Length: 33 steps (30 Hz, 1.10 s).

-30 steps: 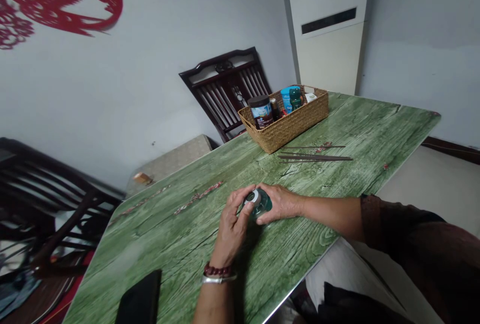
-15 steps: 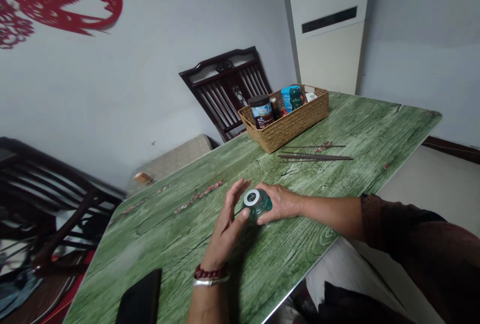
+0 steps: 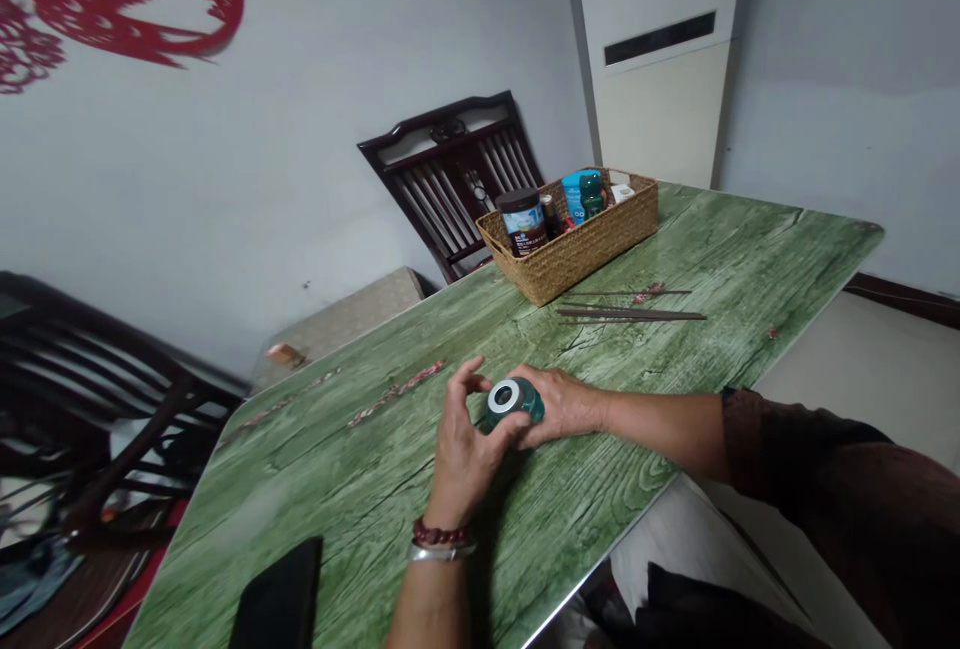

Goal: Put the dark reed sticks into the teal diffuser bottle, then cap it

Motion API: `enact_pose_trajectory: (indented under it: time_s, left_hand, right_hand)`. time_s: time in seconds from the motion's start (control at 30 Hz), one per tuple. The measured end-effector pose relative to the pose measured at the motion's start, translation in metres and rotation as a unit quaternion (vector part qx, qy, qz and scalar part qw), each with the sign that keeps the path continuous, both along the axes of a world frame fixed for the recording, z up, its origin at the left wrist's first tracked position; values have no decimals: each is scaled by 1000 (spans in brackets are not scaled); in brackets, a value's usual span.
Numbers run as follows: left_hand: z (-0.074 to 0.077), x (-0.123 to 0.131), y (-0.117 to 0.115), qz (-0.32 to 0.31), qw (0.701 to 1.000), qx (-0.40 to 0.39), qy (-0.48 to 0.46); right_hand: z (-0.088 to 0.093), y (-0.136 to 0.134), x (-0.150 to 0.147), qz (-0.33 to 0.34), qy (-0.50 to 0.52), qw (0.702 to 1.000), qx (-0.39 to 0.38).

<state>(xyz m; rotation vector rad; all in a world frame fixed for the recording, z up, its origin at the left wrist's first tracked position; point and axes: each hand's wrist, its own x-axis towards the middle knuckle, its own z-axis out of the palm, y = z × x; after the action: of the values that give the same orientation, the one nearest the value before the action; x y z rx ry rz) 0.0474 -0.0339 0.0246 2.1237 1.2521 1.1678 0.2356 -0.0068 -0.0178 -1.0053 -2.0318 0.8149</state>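
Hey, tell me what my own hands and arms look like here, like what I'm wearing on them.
Both hands are bare, without gloves. Your left hand has a dark red bead bracelet at its wrist, with a silver-coloured bangle beside it. Your right hand shows no wristwear; a dark, brownish sleeve covers that arm from around the elbow.

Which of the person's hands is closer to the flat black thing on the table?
The left hand. It is beyond the flat black thing, to its right, beside the green bottle; the right hand is farther off, gripping the bottle's right side.
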Motion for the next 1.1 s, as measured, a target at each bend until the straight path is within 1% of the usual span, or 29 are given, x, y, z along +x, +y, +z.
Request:
enact_pose_trajectory:
  time_s: [0.03, 0.07, 0.13, 0.17, 0.2, 0.23, 0.33, 0.37, 0.43, 0.7, 0.9, 1.1]
  left_hand:
    - [1, 1, 0, 0, 1000, -6, 1]
    - [2, 1, -1, -21, 1000, -22, -6]
    - [3, 0, -3, -84, 994, -56, -29]
    - [4, 0, -3, -104, 992, -63, -36]
    - [4, 0, -4, -104, 992, -60, -35]
    - [3, 0, -3, -83, 995, -48, -26]
    - [2, 5, -2, 18, 1000, 3, 20]
    - [2, 7, -1, 43, 999, 12, 29]
    - [3, 11, -1, 65, 997, 20, 38]
    - [5, 10, 0, 50, 998, 13, 30]
    - [7, 10, 0, 47, 999, -9, -12]
    - [12, 7, 2, 42, 997, -46, -52]
  right_hand:
    - [0, 0, 0, -1, -4, 1000, 0]
    - [0, 0, 0, -4, -7, 1000, 1]
    - [0, 0, 0, -6, -10, 1000, 1]
    - [0, 0, 0, -4, -10, 1000, 0]
    - [0, 1, 0, -2, -9, 1000, -1]
    - [-1, 1, 0, 2, -7, 1000, -1]
    - [-2, 2, -1, 5, -7, 1000, 3]
    - [-2, 2, -1, 3, -9, 1000, 3]
    - [-2, 2, -1, 1, -14, 1000, 3]
    - [-3, 3, -1, -6, -24, 1000, 0]
    - [-8, 4, -5, -23, -10, 1000, -4]
    - [-1, 4, -18, -37, -9, 999, -23]
